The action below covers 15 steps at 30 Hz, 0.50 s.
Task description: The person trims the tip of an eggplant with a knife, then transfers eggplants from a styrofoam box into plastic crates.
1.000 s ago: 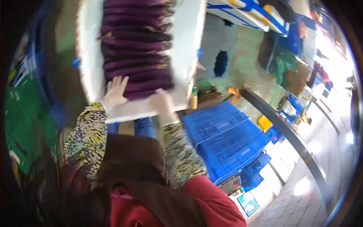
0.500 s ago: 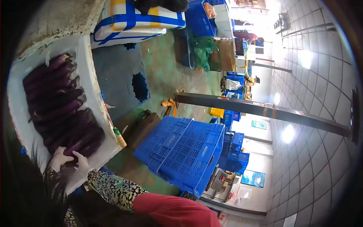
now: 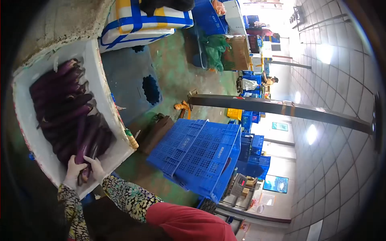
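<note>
A white foam box [image 3: 117, 154] on the left holds a pile of dark purple eggplants [image 3: 60, 116]. My left hand [image 3: 74, 172], in a pale glove, is closed around the near end of a long eggplant [image 3: 83, 142]. Beside it, my right hand [image 3: 95, 170], gloved alike, has its fingers curled on a neighbouring eggplant [image 3: 95, 149]. Stem ends stick out between the two hands near the box's near wall. These eggplants lie at an angle to the rest of the pile. The palms are hidden.
The view is turned sideways. A large blue crate [image 3: 193, 150] stands right of the box. Taped foam boxes [image 3: 148, 24] and a grey plastic lid-like sheet [image 3: 124, 80] are beyond. A metal post [image 3: 277, 108], a scale [image 3: 238, 184] and a distant person [image 3: 270, 80] also show.
Both hands have shifted slightly right in view, and longer stretches of the gripped eggplants now show. More of my left sleeve is visible. The whole view has shifted a little.
</note>
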Each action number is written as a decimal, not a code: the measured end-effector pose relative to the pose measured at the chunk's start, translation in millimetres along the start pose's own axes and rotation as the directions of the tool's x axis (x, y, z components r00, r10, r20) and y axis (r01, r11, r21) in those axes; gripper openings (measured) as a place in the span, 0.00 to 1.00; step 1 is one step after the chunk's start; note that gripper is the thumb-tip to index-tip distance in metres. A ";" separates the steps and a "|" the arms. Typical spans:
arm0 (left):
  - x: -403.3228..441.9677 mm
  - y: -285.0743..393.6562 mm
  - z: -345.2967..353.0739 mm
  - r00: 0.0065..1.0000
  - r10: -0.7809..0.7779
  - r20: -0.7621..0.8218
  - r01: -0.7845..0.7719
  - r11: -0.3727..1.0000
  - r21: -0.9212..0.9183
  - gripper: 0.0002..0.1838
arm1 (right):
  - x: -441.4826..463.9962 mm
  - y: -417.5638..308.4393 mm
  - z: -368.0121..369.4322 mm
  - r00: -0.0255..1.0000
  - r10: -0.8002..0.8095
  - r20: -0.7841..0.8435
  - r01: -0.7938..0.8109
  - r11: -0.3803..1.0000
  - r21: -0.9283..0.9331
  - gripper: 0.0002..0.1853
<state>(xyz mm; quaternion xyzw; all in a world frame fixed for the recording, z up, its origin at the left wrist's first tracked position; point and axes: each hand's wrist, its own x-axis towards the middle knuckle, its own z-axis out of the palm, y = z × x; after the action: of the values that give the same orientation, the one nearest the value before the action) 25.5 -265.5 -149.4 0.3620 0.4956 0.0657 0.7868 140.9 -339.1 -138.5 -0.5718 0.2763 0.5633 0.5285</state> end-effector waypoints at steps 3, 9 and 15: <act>-40.1 38.3 31.5 0.998 -0.046 -0.054 0.027 0.949 -0.313 0.23 | -21.6 -2.4 -0.6 0.996 -0.086 0.033 0.088 0.995 -0.044 0.20; -101.9 71.1 22.0 0.997 -0.040 0.062 0.058 0.948 -0.314 0.26 | -89.0 -10.3 5.3 0.996 0.079 0.048 -0.067 0.974 -0.216 0.10; -224.2 144.1 34.5 0.955 0.290 -0.064 -0.291 0.957 -0.006 0.34 | -278.7 -72.0 56.9 0.949 0.027 0.315 -0.033 0.999 0.014 0.19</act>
<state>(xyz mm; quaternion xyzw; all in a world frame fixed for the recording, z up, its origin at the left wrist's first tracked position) -21.3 -281.4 114.8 0.4226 0.4609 0.1957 0.7554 127.2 -344.0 154.5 -0.4655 0.2026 0.6526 0.5625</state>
